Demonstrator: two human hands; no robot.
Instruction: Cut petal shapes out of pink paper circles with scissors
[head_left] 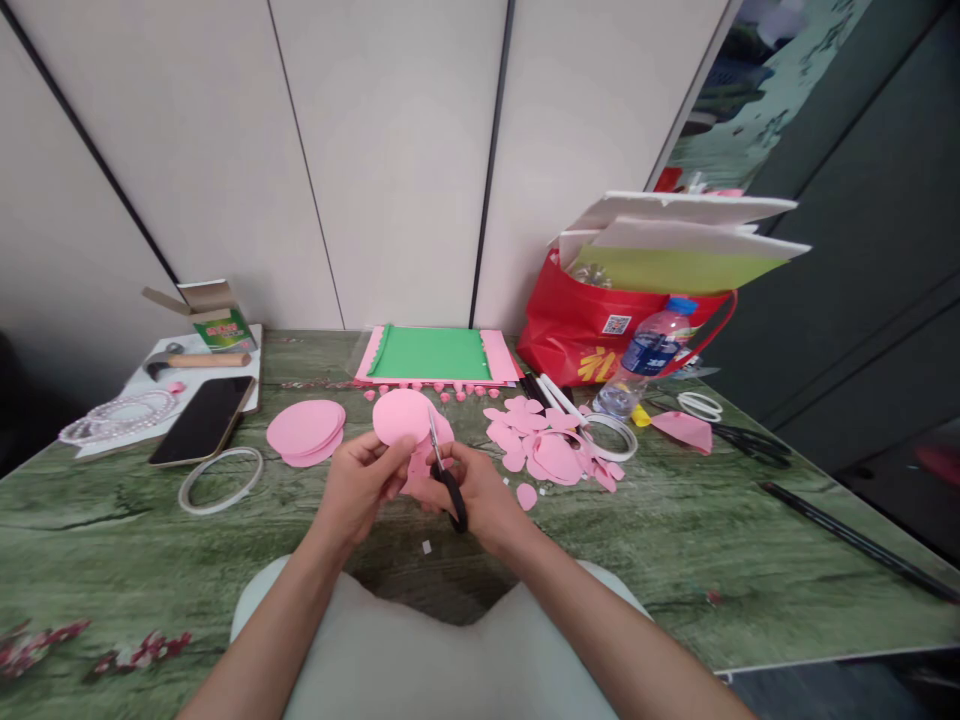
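Note:
Between thumb and fingers, my left hand (pixel 369 482) pinches a round pink paper disc (pixel 400 414) above the table. My right hand (pixel 480 492) is closed around black-handled scissors (pixel 448 488), whose blades point up and away at the disc's right edge. Whether the blades are in the paper I cannot make out. More pink paper (pixel 429 488) shows below and behind the disc, partly hidden by my fingers. To the left lies a stack of pink discs (pixel 306 428). At the right is a heap of pink flower-shaped and round cutouts (pixel 551 445).
A green sheet on pink paper (pixel 431 354) lies at the back, small pink pieces before it. Left are a phone (pixel 204 420), tape roll (pixel 221 480), hammer (pixel 196 360) and pearl strands (pixel 124 415). Right are a bottle (pixel 646 355), red bag (pixel 562 330) and other scissors (pixel 752 443).

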